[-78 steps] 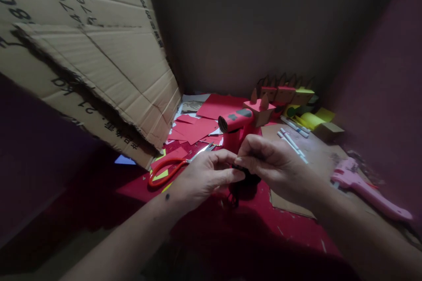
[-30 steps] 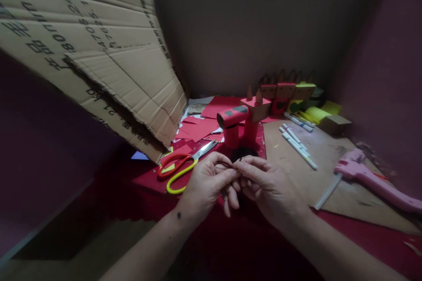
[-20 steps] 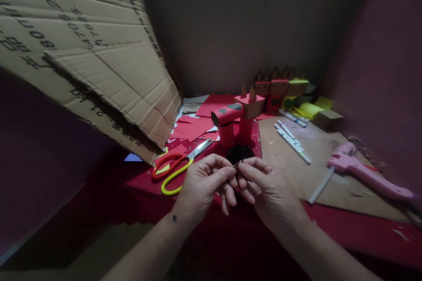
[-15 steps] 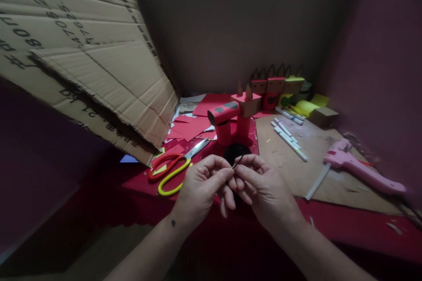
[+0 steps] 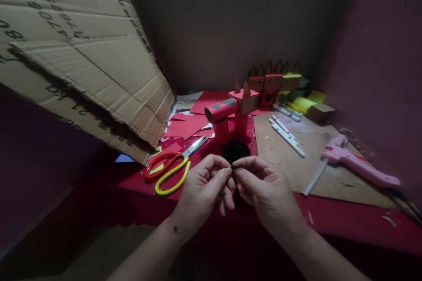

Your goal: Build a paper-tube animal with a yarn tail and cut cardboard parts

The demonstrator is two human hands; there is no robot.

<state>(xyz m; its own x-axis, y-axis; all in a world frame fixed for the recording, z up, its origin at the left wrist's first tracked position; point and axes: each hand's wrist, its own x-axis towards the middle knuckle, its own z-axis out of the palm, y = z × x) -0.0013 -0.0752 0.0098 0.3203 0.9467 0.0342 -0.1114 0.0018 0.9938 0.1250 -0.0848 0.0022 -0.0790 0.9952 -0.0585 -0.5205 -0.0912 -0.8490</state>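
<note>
Left hand (image 5: 202, 184), right hand (image 5: 272, 189): fingers of both pinching one thin dark strand (image 5: 236, 166), tip to tip above desk (image 5: 136, 182). Just beyond fingers, one black round thing (image 5: 236, 150). Left of fingers, one pair of scissors (image 5: 185, 155); right, one pink glue gun (image 5: 354, 162). Farther beyond, row of three box-headed figures (image 5: 273, 81). Far left, cardboard (image 5: 125, 66) printed "21", "kg", "7625".

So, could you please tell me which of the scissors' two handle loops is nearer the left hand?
The yellow loop: in the picture it reaches the edge of the left hand, while the red loop lies farther left.
</note>
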